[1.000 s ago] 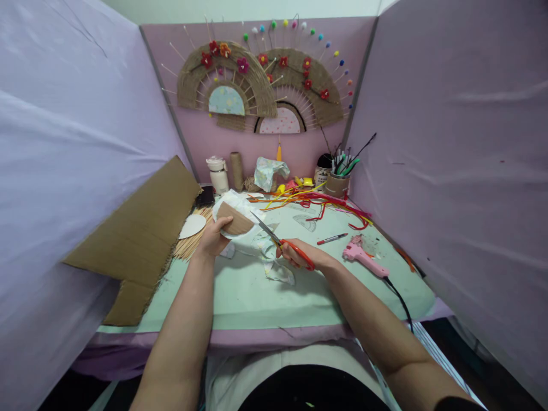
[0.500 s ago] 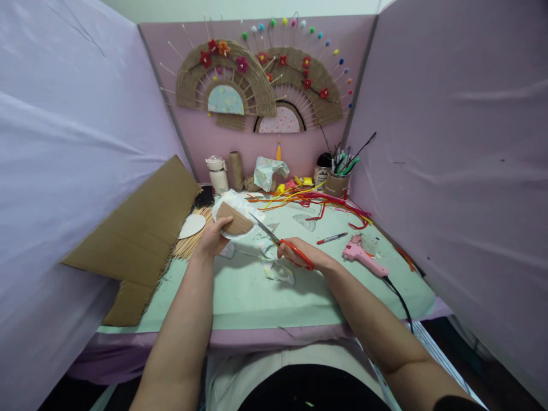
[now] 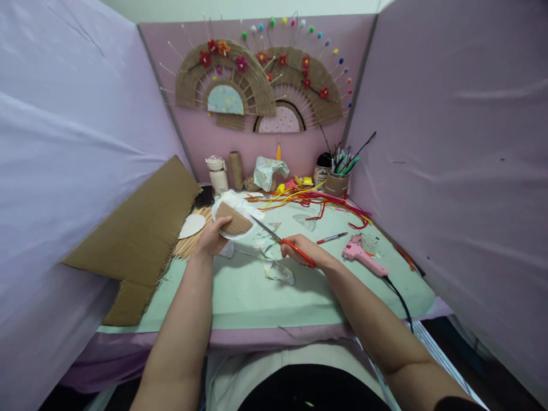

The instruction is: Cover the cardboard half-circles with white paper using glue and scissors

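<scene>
My left hand [image 3: 213, 235] grips a half-round piece of cardboard [image 3: 235, 219], its thumb lying on the brown face. Pale fabric [image 3: 233, 200] backs the cardboard and sticks out past its edge. Orange-handled scissors [image 3: 298, 253] are held in my right hand [image 3: 299, 246], with the blades pointing up and left. The blade tips are close to the right edge of the fabric; whether they touch it I cannot tell. Cut fabric scraps [image 3: 278, 271] lie on the table below the blades.
A pink glue gun [image 3: 363, 257] and a red pen [image 3: 331, 238] lie to the right. Coloured pipe cleaners [image 3: 299, 197] spread across the back, near a pen holder [image 3: 337, 184] and a white bottle [image 3: 217, 174]. On the left, a large cardboard sheet [image 3: 137, 234] leans beside thin wooden sticks [image 3: 184, 246].
My right hand and the scissors have shifted very slightly to the right. The left hand and the cardboard piece stay almost in place.
</scene>
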Demonstrator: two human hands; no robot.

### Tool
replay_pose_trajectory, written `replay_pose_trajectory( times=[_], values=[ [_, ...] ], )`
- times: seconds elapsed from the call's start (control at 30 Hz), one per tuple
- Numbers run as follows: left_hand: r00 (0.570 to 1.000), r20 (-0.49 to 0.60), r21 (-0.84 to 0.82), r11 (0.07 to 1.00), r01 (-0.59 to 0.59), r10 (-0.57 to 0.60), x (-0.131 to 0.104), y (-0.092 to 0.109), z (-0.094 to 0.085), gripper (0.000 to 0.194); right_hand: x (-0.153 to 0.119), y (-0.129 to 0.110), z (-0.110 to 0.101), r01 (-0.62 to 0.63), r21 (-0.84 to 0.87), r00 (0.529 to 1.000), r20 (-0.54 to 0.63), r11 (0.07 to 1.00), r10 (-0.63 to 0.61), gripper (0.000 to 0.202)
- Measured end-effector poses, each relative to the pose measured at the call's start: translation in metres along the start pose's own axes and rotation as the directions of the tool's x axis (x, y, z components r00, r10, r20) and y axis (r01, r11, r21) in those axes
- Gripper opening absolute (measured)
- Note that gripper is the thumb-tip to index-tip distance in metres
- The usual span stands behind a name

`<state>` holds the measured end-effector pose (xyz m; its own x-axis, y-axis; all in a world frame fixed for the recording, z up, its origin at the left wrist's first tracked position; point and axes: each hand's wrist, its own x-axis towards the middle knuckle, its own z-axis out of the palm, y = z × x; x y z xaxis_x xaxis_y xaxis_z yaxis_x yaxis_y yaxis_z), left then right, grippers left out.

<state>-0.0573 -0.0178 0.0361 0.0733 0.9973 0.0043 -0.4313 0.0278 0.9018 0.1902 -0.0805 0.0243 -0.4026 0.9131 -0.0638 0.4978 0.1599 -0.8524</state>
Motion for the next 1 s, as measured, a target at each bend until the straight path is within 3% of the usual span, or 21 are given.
replay_pose_trajectory(
  times=[0.43,0.8,1.0],
  values=[
    [0.999,0.041,0.049,0.999,0.004,-0.006,-0.0056,0.0009,0.0058,0.045,-0.0001,0.0037,0.0026,0.136,0.051,0.99,0.03,0.989,-0.137,0.034],
    [0.998,0.053,0.071,0.997,0.029,-0.033,-0.0043,-0.0011,0.004,0.048,-0.0007,0.0003,0.0038,0.089,0.075,0.996,0.003,0.993,-0.09,0.027],
    [0.999,0.05,0.055,0.998,0.007,-0.01,-0.0027,-0.0019,0.0022,0.046,0.0012,0.0013,0.0056,0.008,0.068,0.999,-0.038,0.998,-0.006,0.029]
  ],
)
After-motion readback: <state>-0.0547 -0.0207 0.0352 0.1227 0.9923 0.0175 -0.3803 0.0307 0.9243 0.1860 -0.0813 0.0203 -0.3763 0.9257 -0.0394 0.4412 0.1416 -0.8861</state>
